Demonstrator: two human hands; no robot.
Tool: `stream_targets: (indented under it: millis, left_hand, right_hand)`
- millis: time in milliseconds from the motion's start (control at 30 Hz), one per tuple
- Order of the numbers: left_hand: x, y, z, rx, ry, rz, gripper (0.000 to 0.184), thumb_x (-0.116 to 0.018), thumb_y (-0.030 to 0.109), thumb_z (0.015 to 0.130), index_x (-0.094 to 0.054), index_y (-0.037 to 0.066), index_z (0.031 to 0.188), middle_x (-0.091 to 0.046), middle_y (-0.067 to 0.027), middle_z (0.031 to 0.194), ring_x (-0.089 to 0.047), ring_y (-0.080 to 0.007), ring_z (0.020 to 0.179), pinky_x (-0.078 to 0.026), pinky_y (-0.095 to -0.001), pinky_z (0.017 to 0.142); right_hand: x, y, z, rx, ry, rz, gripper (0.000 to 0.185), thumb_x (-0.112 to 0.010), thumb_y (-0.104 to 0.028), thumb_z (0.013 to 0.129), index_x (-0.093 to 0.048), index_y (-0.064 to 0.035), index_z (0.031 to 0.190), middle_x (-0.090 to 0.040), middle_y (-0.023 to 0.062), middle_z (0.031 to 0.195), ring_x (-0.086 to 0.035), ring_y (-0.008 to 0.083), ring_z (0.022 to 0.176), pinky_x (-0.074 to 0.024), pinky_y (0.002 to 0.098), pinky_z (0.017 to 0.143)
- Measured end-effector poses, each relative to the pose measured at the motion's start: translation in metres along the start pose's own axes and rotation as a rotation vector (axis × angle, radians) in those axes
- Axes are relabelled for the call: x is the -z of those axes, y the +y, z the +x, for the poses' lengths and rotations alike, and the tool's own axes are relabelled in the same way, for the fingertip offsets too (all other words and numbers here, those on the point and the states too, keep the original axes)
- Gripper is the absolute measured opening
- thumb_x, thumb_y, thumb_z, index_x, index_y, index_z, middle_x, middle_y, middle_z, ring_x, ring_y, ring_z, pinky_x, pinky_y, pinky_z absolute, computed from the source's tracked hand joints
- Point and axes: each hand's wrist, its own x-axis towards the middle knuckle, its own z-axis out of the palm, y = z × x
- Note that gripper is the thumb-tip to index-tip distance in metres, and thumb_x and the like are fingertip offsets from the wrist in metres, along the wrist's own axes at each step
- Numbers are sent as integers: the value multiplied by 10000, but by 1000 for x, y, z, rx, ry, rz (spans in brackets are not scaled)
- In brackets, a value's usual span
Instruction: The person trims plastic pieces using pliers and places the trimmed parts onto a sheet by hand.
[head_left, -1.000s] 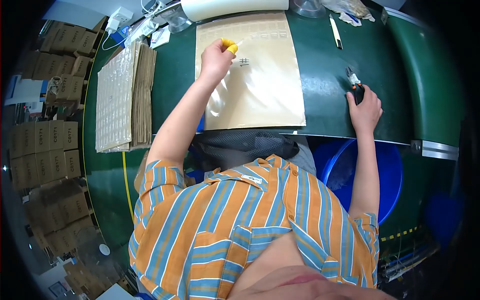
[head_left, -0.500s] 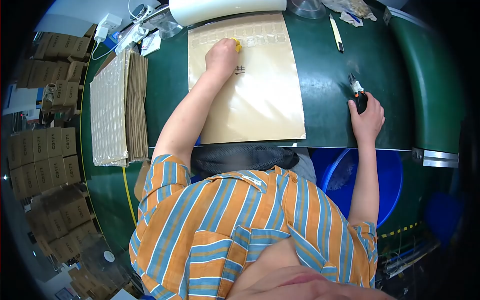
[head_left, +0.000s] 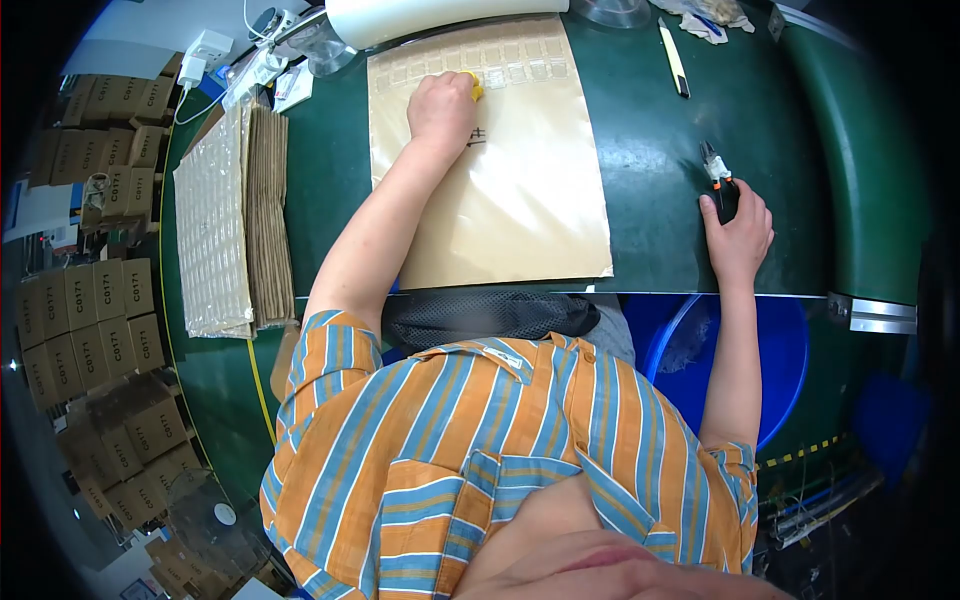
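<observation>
My left hand (head_left: 440,110) is closed on a small yellow object (head_left: 476,87), mostly hidden by the fingers. It rests near the far end of a brown paper-covered sheet (head_left: 520,190), just below rows of small clear rectangular pieces (head_left: 525,73). Dark handwritten marks (head_left: 477,137) show beside the wrist. Over on the right, my right hand (head_left: 740,232) wraps round the dark handles of a pair of small pliers (head_left: 717,168), whose jaws point away from me. The pliers lie at the green table surface (head_left: 655,200).
A stack of similar sheets (head_left: 268,215) stands at the left. Behind the sheet is a large white roll (head_left: 440,18). A utility knife (head_left: 674,62) and a crumpled cloth (head_left: 705,18) lie at the back right. Below the table edge sits a blue bin (head_left: 780,370).
The view has shifted slightly. Both hands stay almost where they were, the left on the yellow object and the right on the pliers.
</observation>
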Motion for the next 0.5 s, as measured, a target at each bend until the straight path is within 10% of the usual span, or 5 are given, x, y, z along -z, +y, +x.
stream_targets:
  millis: [500]
  left_hand:
    - [35,20,-1,66,-114,32,189,-558,109,782,-701,111,904,-681,-59,956,-598,-299,905,-424,-465,825]
  right_hand:
    - [30,5,-1,-8,5,-9,539,-707,-423,796,-583,-106,1214,-588,82,1195,-521,288,1144,-388,445,957]
